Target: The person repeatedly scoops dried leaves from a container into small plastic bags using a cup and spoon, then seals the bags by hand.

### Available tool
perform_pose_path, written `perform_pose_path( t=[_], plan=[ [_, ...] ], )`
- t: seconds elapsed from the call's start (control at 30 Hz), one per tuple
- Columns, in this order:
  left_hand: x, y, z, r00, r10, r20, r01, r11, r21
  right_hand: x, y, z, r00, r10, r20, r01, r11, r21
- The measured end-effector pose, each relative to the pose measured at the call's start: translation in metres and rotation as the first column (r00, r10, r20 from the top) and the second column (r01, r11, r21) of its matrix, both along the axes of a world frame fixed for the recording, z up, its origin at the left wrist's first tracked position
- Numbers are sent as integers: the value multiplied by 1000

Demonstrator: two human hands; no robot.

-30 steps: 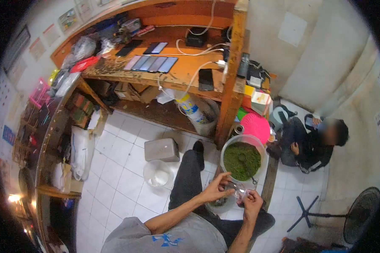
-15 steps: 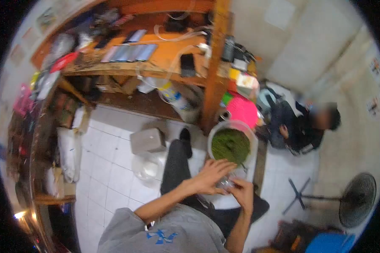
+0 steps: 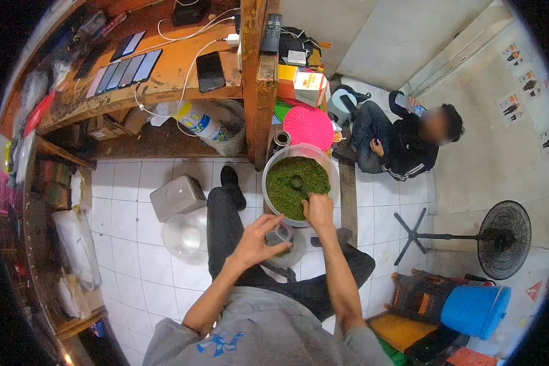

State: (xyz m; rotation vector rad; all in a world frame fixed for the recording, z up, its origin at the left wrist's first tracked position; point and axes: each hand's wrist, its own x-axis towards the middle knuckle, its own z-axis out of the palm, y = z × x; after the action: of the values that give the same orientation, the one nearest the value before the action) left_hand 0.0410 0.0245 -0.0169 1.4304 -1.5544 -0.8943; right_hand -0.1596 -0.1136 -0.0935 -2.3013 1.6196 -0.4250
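A large clear plastic tub (image 3: 333, 200) holds a heap of finely chopped green material (image 3: 314, 172). My right hand (image 3: 319, 210) is closed at the tub's near edge, gripping a dark spoon (image 3: 296, 182) whose bowl rests in the green heap. My left hand (image 3: 256, 242) curls its thumb and fingers around a small clear cup (image 3: 283, 231), close to the tub's near rim. Beneath the cup is a clear, shallow container (image 3: 294, 253) between the legs; its contents are hard to make out.
A pink lid (image 3: 309, 127) and an open jar (image 3: 282, 139) stand beyond the tub. Left on the floor are a grey box (image 3: 177, 198) and a clear plastic bag (image 3: 186, 235). Another person (image 3: 402, 137) sits at the right, near a standing fan (image 3: 503, 240).
My right hand has left the small cup and moved forward to the tub, where it now grips the spoon. My left hand keeps the cup. The whole view has shifted.
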Motion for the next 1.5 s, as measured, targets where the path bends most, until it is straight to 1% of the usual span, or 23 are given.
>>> perform_pose_path(
  t=[0.03, 0.07, 0.17, 0.27, 0.33, 0.4, 0.47, 0.5, 0.53, 0.57, 0.6, 0.67, 0.8, 0.83, 0.9, 0.93, 1.0, 1.03, 1.13, 1.3, 1.4, 1.47, 1.5],
  plan=[
    [6, 1, 1, 1000, -2, 4, 2, 1000, -3, 4, -9, -6, 978, 86, -189, -70, 993, 91],
    [13, 5, 1, 999, 34, 4, -34, 999, -28, 6, -16, -12, 978, 89, -186, -74, 993, 90],
    [32, 15, -10, 992, 129, -10, -129, 992, -5, 14, -30, -21, 998, -59, 29, 60, 998, -21],
    [41, 16, -16, 985, 172, -15, -172, 985, 22, 26, -33, -40, 998, 28, -56, -28, 1000, 6],
    [44, 16, -8, 979, 204, 6, -204, 978, 39, 31, -17, -19, 994, 101, -43, -101, 995, -1],
    [50, 13, -13, 974, 226, 7, -226, 974, 24, 34, -3, 3, 992, 83, 99, -97, 985, 142],
    [56, 5, -14, 971, 238, 13, -238, 971, 9, 24, 1, 0, 985, 60, 159, -79, 990, 116],
    [58, -4, -13, 975, 222, 19, -221, 975, -18, 21, -1, -5, 961, -75, 267, -23, 937, 347],
    [58, -14, -11, 979, 201, 25, -199, 979, -47, 16, -3, -11, 912, -233, 337, 5, 828, 561],
    [57, -25, -5, 981, 194, 31, -191, 978, -83, 9, -9, -21, 906, -252, 341, -29, 766, 642],
    [57, -35, -4, 982, 185, 33, -181, 979, -89, 5, -9, -15, 902, -258, 346, -24, 770, 638],
    [56, -55, -5, 980, 189, 66, -177, 972, -152, -2, -10, -3, 786, -441, 433, -33, 669, 742],
    [39, -90, -16, 987, 153, 44, -145, 977, -155, -20, -3, 34, 769, -489, 411, 65, 699, 712],
    [31, -98, -16, 991, 132, 36, -122, 968, -219, -23, -1, 46, 747, -487, 452, 72, 735, 674],
    [13, -112, -27, 991, 132, 37, -122, 972, -202, -29, 3, 66, 747, -445, 494, 108, 815, 570],
    [3, -118, -32, 990, 136, 42, -126, 975, -183, -31, 6, 68, 743, -451, 494, 118, 815, 567],
    [-13, -125, -36, 992, 123, 17, -118, 978, -171, -33, 12, 71, 853, -263, 452, 139, 947, 288],
    [-19, -128, -36, 992, 124, 17, -119, 977, -174, -31, 17, 75, 851, -268, 452, 147, 947, 284],
    [-32, -132, -41, 991, 135, 14, -130, 976, -172, -19, 33, 87, 888, -186, 420, 199, 980, 14],
    [-35, -134, -52, 989, 148, 0, -145, 969, -202, -23, 39, 81, 902, -187, 390, 206, 979, -7],
    [-33, -134, -55, 986, 164, 25, -159, 977, -144, -35, 29, 56, 855, -230, 464, 271, 962, -23],
    [-33, -134, -56, 984, 180, 0, -175, 956, -237, -41, 19, 42, 854, -254, 454, 252, 966, 66],
    [-33, -133, -56, 983, 182, -4, -178, 954, -241, -35, 15, 50, 856, -245, 455, 244, 968, 61]
  ],
)
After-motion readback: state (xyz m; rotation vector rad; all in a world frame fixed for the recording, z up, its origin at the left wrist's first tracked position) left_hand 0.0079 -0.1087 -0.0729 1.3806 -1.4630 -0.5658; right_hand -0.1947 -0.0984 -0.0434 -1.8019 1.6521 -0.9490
